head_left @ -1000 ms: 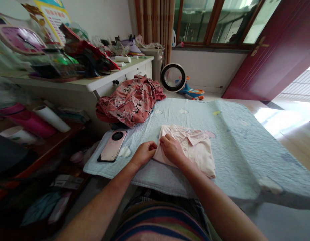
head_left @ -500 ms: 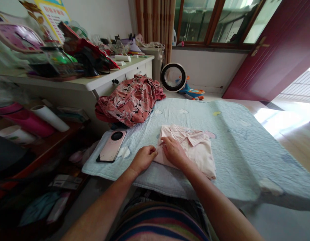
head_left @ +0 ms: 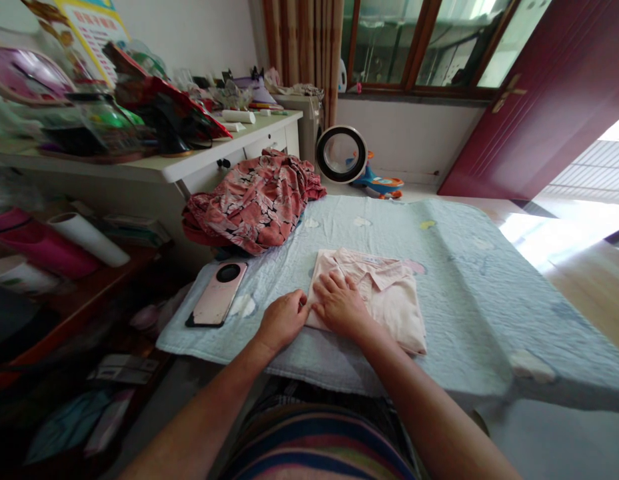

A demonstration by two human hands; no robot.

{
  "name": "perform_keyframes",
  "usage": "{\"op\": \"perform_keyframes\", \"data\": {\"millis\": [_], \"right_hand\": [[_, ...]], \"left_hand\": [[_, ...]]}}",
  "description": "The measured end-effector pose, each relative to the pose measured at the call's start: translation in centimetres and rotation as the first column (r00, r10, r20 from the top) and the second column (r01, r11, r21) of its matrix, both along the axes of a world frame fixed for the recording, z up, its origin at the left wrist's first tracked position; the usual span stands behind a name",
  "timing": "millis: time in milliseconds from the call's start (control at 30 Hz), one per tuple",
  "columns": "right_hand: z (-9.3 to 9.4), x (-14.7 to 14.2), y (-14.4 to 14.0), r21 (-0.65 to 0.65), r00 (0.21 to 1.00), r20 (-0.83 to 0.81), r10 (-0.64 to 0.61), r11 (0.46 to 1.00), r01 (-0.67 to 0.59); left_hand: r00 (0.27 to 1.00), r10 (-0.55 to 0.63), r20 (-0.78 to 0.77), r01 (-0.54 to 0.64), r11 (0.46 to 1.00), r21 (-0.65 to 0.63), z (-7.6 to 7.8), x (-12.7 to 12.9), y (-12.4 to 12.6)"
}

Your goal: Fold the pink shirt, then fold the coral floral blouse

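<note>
Both your hands have slid a bit toward the near edge of the bed since 1 s ago, w/ the right one flattening out. Your right hand (head_left: 339,305) now lies palm down on the folded pink shirt (head_left: 384,300), fingers (head_left: 325,285) slightly spread and pressed flat on the shirt's left near corner. Your left hand (head_left: 282,319) sits just beside it, touching the shirt's left edge; fingers curled in, thumb and forefinger seem to pinch the fabric edge, but can't tell for sure. Shirt lies folded, collar toward the far side, near the middle of the pale blue blanket (head_left: 454,280), close to its near edge. Left of your hands, at the blanket's near left corner, a pink phone (head_left: 217,301) lies face down, camera ring at its far end, apart from the shirt. Further back at the blanket's far left corner is a crumpled red floral garment (head_left: 254,203), spilling off the side. Beyond it, a white desk (head_left: 164,170) crowded w/ clutter. On the floor past the far edge stands a round white fan (head_left: 341,155).
</note>
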State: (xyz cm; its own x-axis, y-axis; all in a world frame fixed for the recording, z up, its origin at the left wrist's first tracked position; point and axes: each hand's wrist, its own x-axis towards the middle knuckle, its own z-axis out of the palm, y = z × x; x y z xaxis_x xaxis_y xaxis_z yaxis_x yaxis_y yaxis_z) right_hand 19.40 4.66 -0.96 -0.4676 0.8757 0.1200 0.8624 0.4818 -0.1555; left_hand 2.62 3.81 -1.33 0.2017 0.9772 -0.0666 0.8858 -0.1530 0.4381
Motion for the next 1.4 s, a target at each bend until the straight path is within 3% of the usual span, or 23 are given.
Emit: {"op": "perform_keyframes", "data": {"millis": [167,333,433,500,567,667,767,867,1033,1167,1267,1333,1400], "right_hand": [[-0.1,0.1,0.4,-0.031,0.995,-0.097,-0.007,0.999,0.004],[1.3,1.8,0.3,-0.062,0.927,-0.374,-0.011,0.998,-0.013],[2.6,4.8,-0.8,0.035,0.862,-0.504,-0.057,0.996,0.086],[3.0,7.7,-1.8,0.016,0.828,-0.537,-0.162,0.979,0.202],[2.8,11.0,-2.9,-0.023,0.788,-0.541,-0.293,0.942,0.335],[1.5,15.5,-4.8,-0.074,0.705,-0.511,-0.492,0.842,0.534],[0.1,18.1,-6.6,-0.159,0.618,-0.454,-0.642,0.741,0.653],[-0.9,18.4,-8.0,-0.244,0.576,-0.432,-0.694,0.704,0.666],[-1.1,16.3,-8.9,-0.328,0.538,-0.524,-0.661,0.739,0.588],[-1.1,15.2,-8.9,-0.314,0.549,-0.515,-0.658,0.741,0.593],[-1.3,15.2,-8.9,-0.257,0.622,-0.433,-0.652,0.751,0.609],[-1.2,15.5,-8.8,-0.158,0.686,-0.367,-0.628,0.769,0.620],[-0.8,15.6,-8.4,-0.041,0.731,-0.314,-0.606,0.777,0.628]], "left_hand": [[0.995,-0.033,-0.092,0.032,0.999,-0.017,0.2,0.2,-0.1],[0.996,-0.073,-0.058,0.069,0.996,-0.060,0.4,-0.4,0.2],[0.994,-0.093,-0.061,0.089,0.994,-0.062,0.7,-0.7,0.6],[0.992,-0.099,-0.075,0.094,0.994,-0.060,0.9,-0.8,0.8],[0.993,-0.089,-0.075,0.085,0.995,-0.055,1.2,-0.7,0.9],[0.997,-0.042,-0.058,0.040,0.999,-0.025,1.4,-0.4,0.9],[0.996,0.005,-0.094,-0.005,1.000,-0.004,1.1,0.1,1.0],[0.990,-0.005,-0.141,0.003,1.000,-0.008,0.5,0.4,1.0],[0.988,-0.060,-0.141,0.059,0.998,-0.009,-0.1,0.5,1.2],[0.986,-0.062,-0.152,0.057,0.998,-0.036,0.0,0.5,1.3],[0.979,-0.047,-0.199,0.038,0.998,-0.052,0.2,0.6,1.1],[0.971,-0.002,-0.238,0.003,1.000,0.006,0.5,0.7,0.7],[0.966,0.054,-0.252,-0.014,0.988,0.156,0.8,0.8,0.3]]}}
